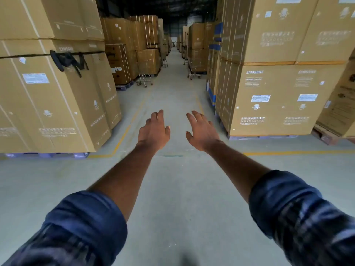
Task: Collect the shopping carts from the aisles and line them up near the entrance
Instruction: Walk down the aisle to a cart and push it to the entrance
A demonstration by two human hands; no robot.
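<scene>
While carts point(145, 79) blur afar, hands empty

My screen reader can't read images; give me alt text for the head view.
Both hands, left hand and right hand, reach forward empty down a warehouse aisle between stacked cardboard boxes. Shopping carts stand ahead: one on the left, one on the right.

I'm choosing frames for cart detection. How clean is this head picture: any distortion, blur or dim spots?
Head view: wide-angle bending tilts the box stacks outward; sleeves smeared at the bottom edge; ceiling dark; far carts small and soft; both hands sharp, evenly lit.
</scene>
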